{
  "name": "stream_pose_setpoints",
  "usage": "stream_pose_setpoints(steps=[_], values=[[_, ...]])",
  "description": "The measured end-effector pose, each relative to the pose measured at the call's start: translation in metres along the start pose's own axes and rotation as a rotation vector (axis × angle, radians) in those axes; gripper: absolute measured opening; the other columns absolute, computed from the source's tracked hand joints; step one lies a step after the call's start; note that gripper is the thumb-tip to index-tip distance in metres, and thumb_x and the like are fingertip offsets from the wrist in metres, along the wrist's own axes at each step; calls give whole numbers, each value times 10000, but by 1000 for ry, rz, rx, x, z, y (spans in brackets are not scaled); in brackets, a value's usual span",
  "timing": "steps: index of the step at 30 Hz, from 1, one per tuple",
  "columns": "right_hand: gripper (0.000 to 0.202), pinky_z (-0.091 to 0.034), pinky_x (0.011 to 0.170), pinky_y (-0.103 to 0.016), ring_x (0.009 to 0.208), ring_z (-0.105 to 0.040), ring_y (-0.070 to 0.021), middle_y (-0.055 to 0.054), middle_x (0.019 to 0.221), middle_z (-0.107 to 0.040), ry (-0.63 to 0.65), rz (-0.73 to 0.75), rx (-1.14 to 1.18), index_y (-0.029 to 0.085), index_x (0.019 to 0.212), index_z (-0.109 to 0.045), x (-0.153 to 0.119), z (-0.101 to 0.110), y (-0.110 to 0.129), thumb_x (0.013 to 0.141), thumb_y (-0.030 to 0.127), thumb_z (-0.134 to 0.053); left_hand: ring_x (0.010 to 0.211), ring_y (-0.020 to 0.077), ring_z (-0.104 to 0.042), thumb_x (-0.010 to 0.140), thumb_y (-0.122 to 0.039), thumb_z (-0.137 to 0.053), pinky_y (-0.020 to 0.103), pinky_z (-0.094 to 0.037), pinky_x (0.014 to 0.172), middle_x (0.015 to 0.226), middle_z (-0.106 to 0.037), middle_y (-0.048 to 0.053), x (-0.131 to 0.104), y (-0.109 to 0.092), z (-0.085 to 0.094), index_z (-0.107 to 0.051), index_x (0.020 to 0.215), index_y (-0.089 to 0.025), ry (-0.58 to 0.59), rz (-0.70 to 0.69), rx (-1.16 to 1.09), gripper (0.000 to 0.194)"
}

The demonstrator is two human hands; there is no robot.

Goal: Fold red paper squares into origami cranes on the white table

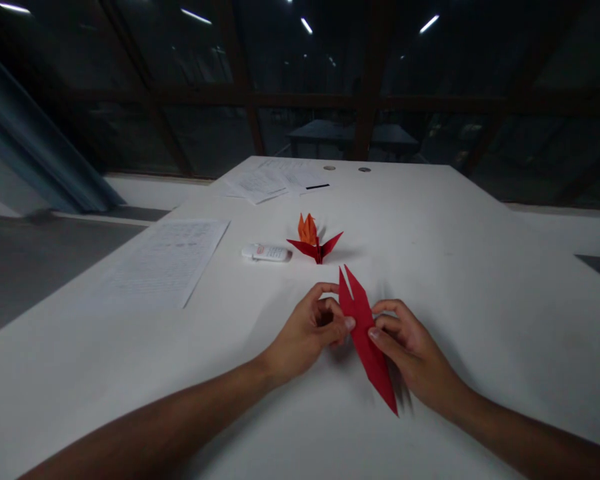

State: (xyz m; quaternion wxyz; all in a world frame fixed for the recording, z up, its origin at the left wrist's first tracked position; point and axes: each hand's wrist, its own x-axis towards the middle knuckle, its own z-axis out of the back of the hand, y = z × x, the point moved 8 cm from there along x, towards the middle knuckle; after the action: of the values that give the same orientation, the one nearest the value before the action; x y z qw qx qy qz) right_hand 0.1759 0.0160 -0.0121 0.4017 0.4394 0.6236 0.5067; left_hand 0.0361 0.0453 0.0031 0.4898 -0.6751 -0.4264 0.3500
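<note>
A folded piece of red origami paper [364, 333] is held up between my hands, long and narrow, with two split points at its far end and one sharp point towards me. My left hand [316, 327] pinches its left edge with the thumb on top. On the right edge, my right hand [405, 350] pinches it too, thumb in front and fingers behind. Just beyond stands a red paper crane [318, 249] with its wings spread. Behind the crane is an orange folded paper figure [307, 229], partly hidden by it.
Left of the crane lies a white correction-tape-like item [266, 252]. A printed sheet [165, 263] rests on the left of the white table [455, 267]. More papers [275, 180] are spread at the far end, near two round discs [364, 169]. Dark windows stand beyond.
</note>
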Motion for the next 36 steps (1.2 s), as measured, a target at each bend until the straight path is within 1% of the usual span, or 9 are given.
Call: stream_pose_setpoints(steps=[2, 6, 10, 18, 25, 28, 31, 33, 36], values=[[259, -435, 616, -239, 701, -594, -133, 19, 838, -675, -23, 0, 3, 247, 1104, -489, 1, 1, -1, 965, 397, -648, 580, 84, -509, 762, -366, -850, 229, -435, 563, 710, -558, -68, -1, 0, -3, -506, 1086, -211, 45, 14, 2, 497], [245, -451, 646, -252, 721, -604, -137, 21, 849, -662, -27, 23, 27, 237, 962, -517, 4, -1, 1, 927, 413, -684, 614, 86, -525, 834, -340, -789, 222, -425, 584, 736, -602, -40, 0, 1, 5, -535, 977, -187, 1, 4, 106, 329], [244, -438, 662, -241, 708, -570, -121, 40, 781, -606, -63, 42, -21, 224, 859, -525, 4, 0, 7, 930, 404, -674, 604, 86, -513, 847, -349, -777, 222, -434, 579, 729, -593, -44, 2, 1, 6, -531, 961, -188, 17, -26, 105, 315], [273, -436, 660, -247, 697, -561, -127, 45, 783, -602, -48, 7, 7, 232, 846, -504, 4, 1, 6, 933, 442, -655, 669, 98, -562, 912, -389, -709, 242, -459, 629, 800, -590, -15, -2, -1, 2, -552, 984, -172, 53, -15, 61, 277], [242, -444, 669, -241, 705, -536, -116, 37, 780, -581, -26, 31, 20, 213, 845, -536, 5, 1, 5, 939, 387, -675, 619, 87, -517, 927, -398, -687, 222, -421, 603, 683, -568, -32, 2, 6, 10, -567, 915, -168, 14, -8, 81, 259], [197, -474, 674, -247, 726, -573, -121, 25, 814, -609, -19, 28, 46, 219, 904, -562, 5, 1, 2, 939, 372, -680, 595, 81, -504, 928, -402, -681, 219, -411, 591, 674, -564, -37, 3, 7, 13, -575, 937, -173, -32, -13, 81, 253], [132, -504, 691, -258, 748, -620, -125, 18, 883, -648, -18, 52, 73, 251, 1025, -567, 4, 1, 2, 967, 342, -643, 602, 85, -510, 929, -374, -681, 222, -425, 596, 717, -568, -50, 3, 6, 16, -558, 1104, -219, -90, -42, 5, 264], [153, -516, 707, -262, 774, -633, -123, 12, 968, -661, -8, 89, 75, 281, 1108, -566, 3, -1, 4, 975, 318, -631, 607, 89, -510, 934, -361, -674, 223, -427, 594, 729, -563, -58, 3, 5, 17, -523, 1200, -261, -115, -51, -30, 322], [224, -521, 743, -262, 823, -633, -120, -2, 1074, -660, 9, 117, 41, 309, 1191, -577, 0, -5, 8, 973, 287, -626, 618, 89, -513, 939, -363, -667, 221, -427, 599, 755, -562, -52, 2, 5, 15, -532, 1208, -274, -113, -40, -25, 314]])
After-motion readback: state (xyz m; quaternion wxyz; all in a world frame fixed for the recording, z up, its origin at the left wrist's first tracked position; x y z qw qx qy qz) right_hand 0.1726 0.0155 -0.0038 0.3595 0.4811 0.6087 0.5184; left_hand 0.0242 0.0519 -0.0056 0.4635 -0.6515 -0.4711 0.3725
